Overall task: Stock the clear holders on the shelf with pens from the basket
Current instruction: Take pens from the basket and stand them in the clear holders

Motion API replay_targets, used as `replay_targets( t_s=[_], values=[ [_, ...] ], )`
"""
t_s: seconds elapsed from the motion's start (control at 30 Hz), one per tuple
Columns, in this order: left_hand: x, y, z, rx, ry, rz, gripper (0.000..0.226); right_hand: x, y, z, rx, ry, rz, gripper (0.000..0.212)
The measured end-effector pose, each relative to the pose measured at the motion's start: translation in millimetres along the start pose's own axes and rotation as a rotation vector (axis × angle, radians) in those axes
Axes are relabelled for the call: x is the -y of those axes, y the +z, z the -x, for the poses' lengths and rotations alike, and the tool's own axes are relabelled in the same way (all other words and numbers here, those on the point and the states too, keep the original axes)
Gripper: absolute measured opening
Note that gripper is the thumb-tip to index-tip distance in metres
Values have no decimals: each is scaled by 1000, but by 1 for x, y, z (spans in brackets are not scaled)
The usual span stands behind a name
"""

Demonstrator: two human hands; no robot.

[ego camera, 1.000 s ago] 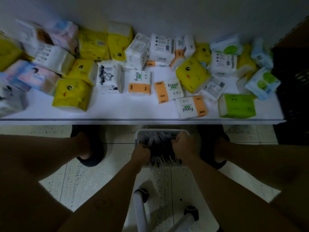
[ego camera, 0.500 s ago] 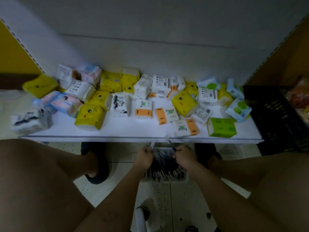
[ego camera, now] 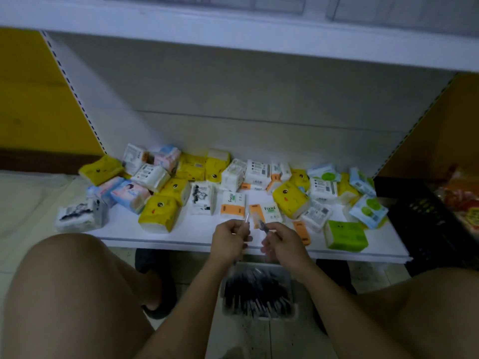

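A white basket (ego camera: pixel 290 278) full of dark pens (ego camera: pixel 255 291) stands on the floor between my knees. Above it, over the front edge of the low shelf, my left hand (ego camera: pixel 229 239) grips a pen whose pale end (ego camera: pixel 247 219) sticks up. My right hand (ego camera: pixel 283 243) grips another pen with a dark tip (ego camera: pixel 261 224). The two hands are close together, almost touching. Clear holders (ego camera: pixel 363 7) show faintly on the upper shelf at the top edge of the view.
The low white shelf (ego camera: pixel 124 226) carries several tissue packs (ego camera: pixel 158 212), yellow, white, orange and green. An upper shelf board (ego camera: pixel 233 35) runs across the top. A black crate (ego camera: pixel 425 216) stands at the right. My knees flank the basket.
Both hands have risen out of the basket, each with a pen, to shelf-edge height. The view has tilted upward, bringing the upper shelf into sight.
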State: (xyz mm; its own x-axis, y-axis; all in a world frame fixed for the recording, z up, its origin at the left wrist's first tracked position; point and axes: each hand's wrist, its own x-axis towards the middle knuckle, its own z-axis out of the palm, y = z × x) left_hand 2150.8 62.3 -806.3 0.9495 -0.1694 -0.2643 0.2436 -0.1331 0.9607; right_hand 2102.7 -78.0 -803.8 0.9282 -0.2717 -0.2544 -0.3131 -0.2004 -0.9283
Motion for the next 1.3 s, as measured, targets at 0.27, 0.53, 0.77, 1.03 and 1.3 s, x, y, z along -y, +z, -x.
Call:
replay_targets(
  t_s=[0.27, 0.53, 0.77, 1.03, 1.3],
  values=[
    [-83, -12, 2, 51, 264, -4, 5, 69, -5, 4, -133, -307, 29, 19],
    [-189, -30, 29, 92, 590, -12, 34, 163, -27, 25, -217, -603, -133, 11],
    [-271, -53, 57, 8, 798, -112, 27, 247, -43, 50, -257, -757, -123, 7],
    [-356, -84, 75, -119, 976, -211, 26, 338, -53, 53, -309, -900, -50, 15],
    [-424, -102, 58, -251, 1092, -322, 26, 403, -61, 28, -272, -1010, -42, 44]
  ],
)
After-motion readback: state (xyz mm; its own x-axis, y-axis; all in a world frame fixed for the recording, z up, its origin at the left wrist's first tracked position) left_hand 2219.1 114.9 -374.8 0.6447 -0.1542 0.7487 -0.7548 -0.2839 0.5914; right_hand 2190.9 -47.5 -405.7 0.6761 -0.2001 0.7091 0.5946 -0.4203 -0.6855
